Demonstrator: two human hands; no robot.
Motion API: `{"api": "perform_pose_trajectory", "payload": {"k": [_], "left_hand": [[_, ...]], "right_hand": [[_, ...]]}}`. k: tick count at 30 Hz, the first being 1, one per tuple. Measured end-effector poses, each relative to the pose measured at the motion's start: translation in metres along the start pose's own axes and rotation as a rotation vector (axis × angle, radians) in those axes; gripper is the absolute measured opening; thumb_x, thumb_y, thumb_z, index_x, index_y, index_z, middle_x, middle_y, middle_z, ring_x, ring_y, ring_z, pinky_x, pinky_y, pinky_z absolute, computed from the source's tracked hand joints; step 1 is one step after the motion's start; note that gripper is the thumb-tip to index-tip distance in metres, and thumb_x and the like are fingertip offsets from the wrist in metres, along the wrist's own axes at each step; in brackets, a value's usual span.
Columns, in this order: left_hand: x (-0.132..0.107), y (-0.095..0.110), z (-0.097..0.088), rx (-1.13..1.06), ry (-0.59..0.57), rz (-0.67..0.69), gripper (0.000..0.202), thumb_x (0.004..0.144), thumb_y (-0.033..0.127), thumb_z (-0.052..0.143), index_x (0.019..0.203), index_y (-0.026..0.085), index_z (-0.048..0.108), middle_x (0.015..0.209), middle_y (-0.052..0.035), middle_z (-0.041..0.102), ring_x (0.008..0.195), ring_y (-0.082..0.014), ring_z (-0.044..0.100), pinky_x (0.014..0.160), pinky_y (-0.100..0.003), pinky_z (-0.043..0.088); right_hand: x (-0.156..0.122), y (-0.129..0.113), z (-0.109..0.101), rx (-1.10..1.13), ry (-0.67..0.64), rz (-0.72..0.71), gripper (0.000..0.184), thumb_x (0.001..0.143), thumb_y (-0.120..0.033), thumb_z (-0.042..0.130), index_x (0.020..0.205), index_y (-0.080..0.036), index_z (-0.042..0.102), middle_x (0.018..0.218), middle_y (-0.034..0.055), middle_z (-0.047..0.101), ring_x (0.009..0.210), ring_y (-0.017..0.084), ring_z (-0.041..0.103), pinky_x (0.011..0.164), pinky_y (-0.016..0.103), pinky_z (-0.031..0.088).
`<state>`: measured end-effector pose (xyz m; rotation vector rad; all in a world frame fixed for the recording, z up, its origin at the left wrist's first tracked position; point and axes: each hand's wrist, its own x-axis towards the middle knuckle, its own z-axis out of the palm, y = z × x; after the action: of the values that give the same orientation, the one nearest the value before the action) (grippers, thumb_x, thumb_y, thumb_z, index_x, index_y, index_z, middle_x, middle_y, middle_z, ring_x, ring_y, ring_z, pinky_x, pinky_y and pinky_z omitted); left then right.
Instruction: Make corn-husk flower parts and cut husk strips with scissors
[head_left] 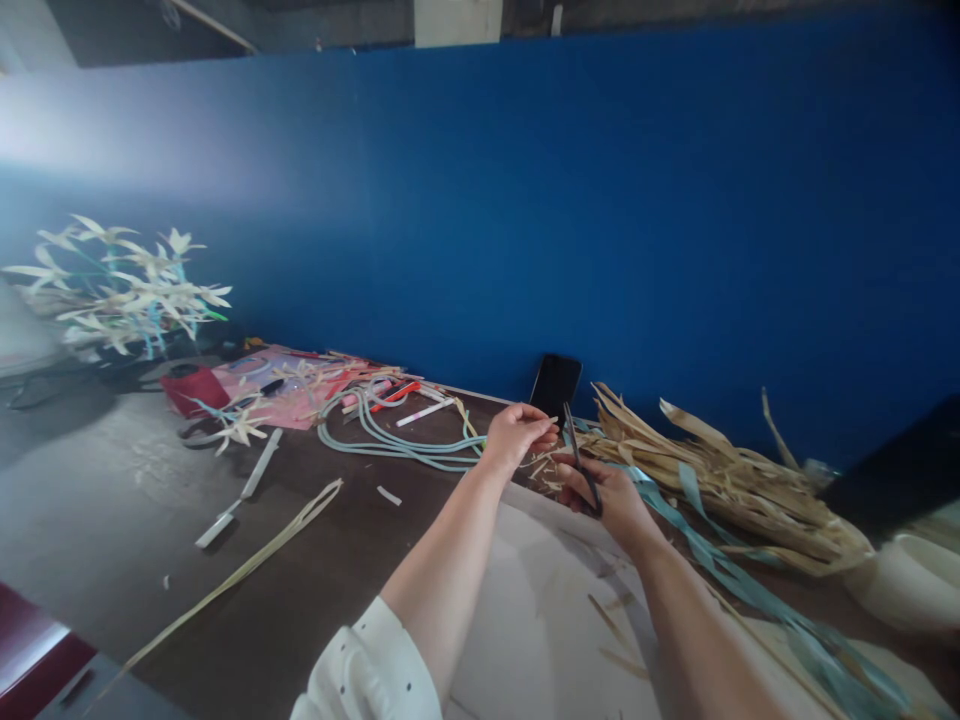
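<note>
My right hand [606,497] grips black scissors [579,455], blades pointing up and away. My left hand [516,433] is closed in a pinch on a thin pale leaf strip [549,422] whose tip meets the blades. Both hands hover over a pale sheet [540,610] on the dark brown table [150,520]. Just behind and to the right of the hands lies a heap of dried straw-coloured leaves [727,480], with teal ribbon strips [720,560] trailing from it toward me.
A black phone [556,388] leans on the blue wall [600,200]. Pale green tubing [390,435], pens and a pink mat [292,385] lie at the back left. Leaf-made flowers [120,285] stand far left. A metal ruler [241,487], a long leaf strip [247,565] and a white bowl [911,580] rest nearby.
</note>
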<state>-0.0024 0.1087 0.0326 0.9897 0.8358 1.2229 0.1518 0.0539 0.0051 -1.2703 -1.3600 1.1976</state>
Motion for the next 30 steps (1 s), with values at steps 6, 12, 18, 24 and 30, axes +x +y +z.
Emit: {"api": "perform_pose_trajectory", "payload": {"k": [6, 12, 18, 24, 30], "left_hand": [[0.005, -0.007, -0.001, -0.023, 0.022, 0.041, 0.015, 0.065, 0.017, 0.073, 0.074, 0.011, 0.062, 0.064, -0.0017, 0.063, 0.061, -0.0103, 0.061, 0.062, -0.023, 0.051], [-0.001, -0.004, 0.001, 0.141, -0.110, -0.023, 0.015, 0.067, 0.018, 0.072, 0.075, 0.011, 0.062, 0.063, -0.0026, 0.063, 0.059, -0.0104, 0.060, 0.059, -0.022, 0.048], [-0.005, -0.008, 0.002, 0.393, -0.245, 0.008, 0.012, 0.068, 0.017, 0.069, 0.077, 0.012, 0.064, 0.063, -0.0007, 0.061, 0.056, -0.0084, 0.056, 0.056, -0.020, 0.045], [0.000, -0.016, 0.001, 0.517, -0.257, 0.052, 0.012, 0.068, 0.018, 0.067, 0.079, 0.013, 0.065, 0.067, -0.0007, 0.063, 0.058, -0.0087, 0.055, 0.057, -0.021, 0.044], [0.000, -0.018, 0.000, 0.619, -0.264, 0.085, 0.014, 0.069, 0.022, 0.066, 0.081, 0.014, 0.066, 0.073, -0.0021, 0.065, 0.063, -0.0101, 0.057, 0.060, -0.022, 0.045]], "right_hand": [[-0.001, -0.001, 0.002, 0.035, 0.024, 0.019, 0.050, 0.062, -0.046, 0.077, 0.101, -0.016, 0.069, 0.055, 0.0007, 0.062, 0.046, 0.012, 0.050, 0.045, 0.024, 0.038], [0.001, -0.002, 0.003, 0.212, 0.233, -0.065, 0.052, 0.060, -0.038, 0.080, 0.107, -0.019, 0.066, 0.067, 0.0001, 0.064, 0.056, 0.014, 0.056, 0.053, 0.027, 0.045], [0.008, 0.011, -0.005, 0.333, 0.321, -0.152, 0.056, 0.060, -0.032, 0.080, 0.113, -0.023, 0.062, 0.068, -0.0022, 0.061, 0.056, 0.012, 0.055, 0.046, 0.022, 0.039], [0.007, 0.009, -0.004, 0.316, 0.306, -0.100, 0.050, 0.060, -0.030, 0.079, 0.107, -0.022, 0.064, 0.069, -0.0018, 0.061, 0.058, 0.013, 0.056, 0.049, 0.024, 0.040], [0.006, 0.007, -0.003, 0.286, 0.313, -0.075, 0.052, 0.060, -0.032, 0.080, 0.108, -0.021, 0.063, 0.068, -0.0013, 0.061, 0.058, 0.013, 0.055, 0.047, 0.023, 0.038]]}}
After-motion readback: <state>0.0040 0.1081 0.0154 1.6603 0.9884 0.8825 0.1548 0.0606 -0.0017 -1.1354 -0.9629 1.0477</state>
